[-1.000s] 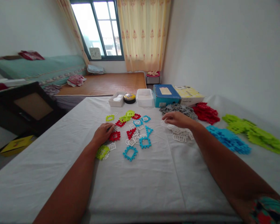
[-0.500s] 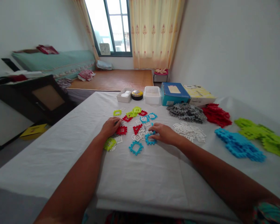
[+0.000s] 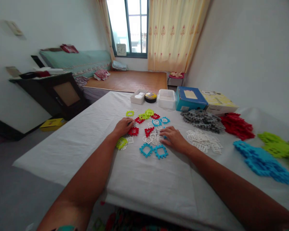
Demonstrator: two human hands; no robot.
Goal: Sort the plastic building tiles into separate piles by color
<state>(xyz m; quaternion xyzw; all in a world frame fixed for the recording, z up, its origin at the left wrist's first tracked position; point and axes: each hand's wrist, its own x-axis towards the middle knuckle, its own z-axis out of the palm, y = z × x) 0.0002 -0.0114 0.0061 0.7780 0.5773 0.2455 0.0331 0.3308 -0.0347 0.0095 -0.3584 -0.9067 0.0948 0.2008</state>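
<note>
My right hand (image 3: 173,138) bends its fingers over a blue plastic interlocking piece (image 3: 165,137), which they partly cover. Just in front of that hand, two blue square frames with notched edges, a left one (image 3: 146,150) and a right one (image 3: 161,151), lie side by side. My left hand (image 3: 123,126) rests on the cloth, fingers extended, beside a red notched square (image 3: 133,131). Below it is a lime-green piece (image 3: 121,143) by a white lattice piece (image 3: 130,140). Between the hands lie a red triangle (image 3: 149,132) and several white lattice pieces (image 3: 154,138).
Piles of grey (image 3: 202,120), red (image 3: 238,125), blue (image 3: 262,162), lime-green (image 3: 278,147) and white pieces (image 3: 204,141) spread along the right. Behind stand a white box (image 3: 137,98), a round tin (image 3: 150,97), a clear container (image 3: 167,99), a blue box (image 3: 190,98) and a yellow box (image 3: 219,102).
The blue frame under my right hand has moved nearer and now lies beside the other one. My right hand has left it for another blue piece. My left hand stays by the red square.
</note>
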